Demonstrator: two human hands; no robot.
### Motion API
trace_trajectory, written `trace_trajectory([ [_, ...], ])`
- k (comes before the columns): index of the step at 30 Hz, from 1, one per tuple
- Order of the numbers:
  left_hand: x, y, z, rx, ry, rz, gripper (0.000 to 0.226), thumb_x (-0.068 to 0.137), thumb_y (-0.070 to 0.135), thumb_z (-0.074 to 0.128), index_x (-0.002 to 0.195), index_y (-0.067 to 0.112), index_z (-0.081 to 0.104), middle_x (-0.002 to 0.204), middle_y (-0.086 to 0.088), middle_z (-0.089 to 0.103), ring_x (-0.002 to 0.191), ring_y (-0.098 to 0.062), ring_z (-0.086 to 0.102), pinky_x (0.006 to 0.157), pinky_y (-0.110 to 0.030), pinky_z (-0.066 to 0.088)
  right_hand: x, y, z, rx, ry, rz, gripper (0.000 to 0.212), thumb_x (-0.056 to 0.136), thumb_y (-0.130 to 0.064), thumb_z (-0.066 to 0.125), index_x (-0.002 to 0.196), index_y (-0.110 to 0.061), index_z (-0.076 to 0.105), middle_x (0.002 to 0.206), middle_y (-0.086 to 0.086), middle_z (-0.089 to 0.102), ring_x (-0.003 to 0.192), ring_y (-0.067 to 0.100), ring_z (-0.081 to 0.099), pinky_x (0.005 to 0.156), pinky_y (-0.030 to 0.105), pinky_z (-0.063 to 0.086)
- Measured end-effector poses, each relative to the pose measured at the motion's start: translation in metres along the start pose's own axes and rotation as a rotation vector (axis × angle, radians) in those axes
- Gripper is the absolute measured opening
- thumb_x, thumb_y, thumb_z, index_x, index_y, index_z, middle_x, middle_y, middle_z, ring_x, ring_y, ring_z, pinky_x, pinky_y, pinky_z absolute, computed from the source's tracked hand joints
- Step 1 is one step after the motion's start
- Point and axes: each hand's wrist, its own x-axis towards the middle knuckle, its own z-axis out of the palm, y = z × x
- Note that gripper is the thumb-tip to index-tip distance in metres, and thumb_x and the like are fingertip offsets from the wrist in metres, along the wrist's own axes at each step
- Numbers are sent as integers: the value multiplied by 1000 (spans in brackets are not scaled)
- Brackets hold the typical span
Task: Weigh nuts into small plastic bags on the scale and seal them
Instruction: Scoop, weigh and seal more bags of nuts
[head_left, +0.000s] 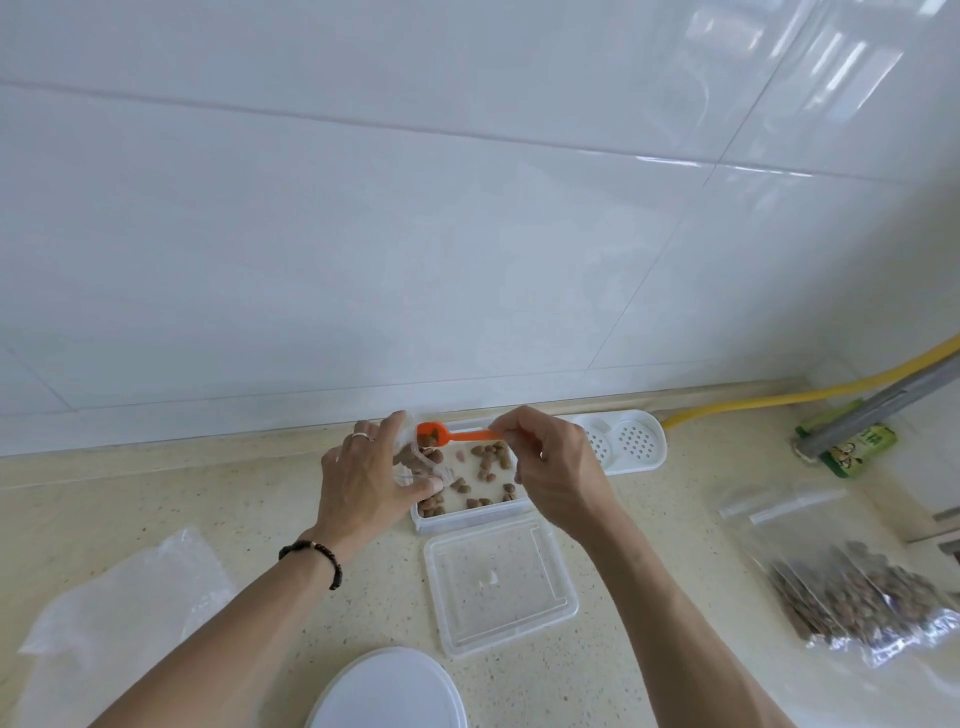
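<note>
A clear rectangular tub (470, 520) on the counter holds scattered brown nuts (487, 461). My left hand (363, 478) pinches a small clear plastic bag (415, 462) at the tub's left end; a few nuts show inside it. My right hand (550, 467) pinches the handle of an orange scoop (434, 435), whose bowl carries nuts and hovers at the bag's mouth. A round white scale (387, 691) lies at the bottom edge, near me.
The tub's clear lid (498, 582) lies in front of it. A pile of filled nut bags (857, 592) sits at the right, loose clear bags (114, 613) at the left. A white perforated tray (631, 441), a yellow hose (779, 400) and a green carton (857, 449) stand by the tiled wall.
</note>
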Motion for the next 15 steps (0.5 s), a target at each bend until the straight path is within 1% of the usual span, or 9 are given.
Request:
trace_trajectory([
  [3,1,-2,5,-64,-35,-59,97,62,72,67,141,27,32,124,-6,49,113,-22,53,92,-43,45,-2,4,-5,20,11,0,19,96,-6,55,92,-16,71,61,-21,58,56,11,56,56,22,43],
  [6,-1,-6,9,-105,-54,-101,100,58,74,63,141,27,31,124,-6,47,114,-23,51,91,-42,44,-3,6,-11,44,25,-13,21,95,-4,55,91,-17,72,59,-10,57,57,19,55,56,32,44],
  [9,-2,-9,13,-117,-36,-85,93,64,65,73,138,29,31,119,-5,46,109,-23,53,86,-40,44,-3,5,-12,43,9,-17,22,95,-3,55,92,-17,72,60,-12,59,56,16,55,55,29,43],
  [10,-2,-9,13,-123,-29,-77,91,64,64,75,137,29,32,118,-5,46,108,-23,53,84,-40,44,-3,5,-12,49,25,-16,23,94,-3,55,91,-18,72,60,-9,60,56,18,56,55,31,44],
  [12,-2,-8,12,-152,-30,-84,93,62,67,73,137,29,33,118,-5,47,107,-23,53,84,-40,45,-3,6,-11,98,124,18,28,94,-3,55,87,-26,70,63,3,63,57,30,57,55,41,46],
  [14,-4,-10,9,-183,-38,-110,99,56,77,63,137,31,33,119,-4,47,108,-21,52,87,-40,44,-2,13,-12,152,220,81,33,95,-3,55,84,-32,67,67,11,64,60,39,57,54,47,47],
  [15,-6,-12,7,-193,-34,-116,100,53,80,57,137,31,33,118,-4,47,108,-21,52,88,-40,44,-2,20,-11,154,230,111,33,95,-3,54,84,-32,66,68,14,64,61,42,56,54,49,47],
])
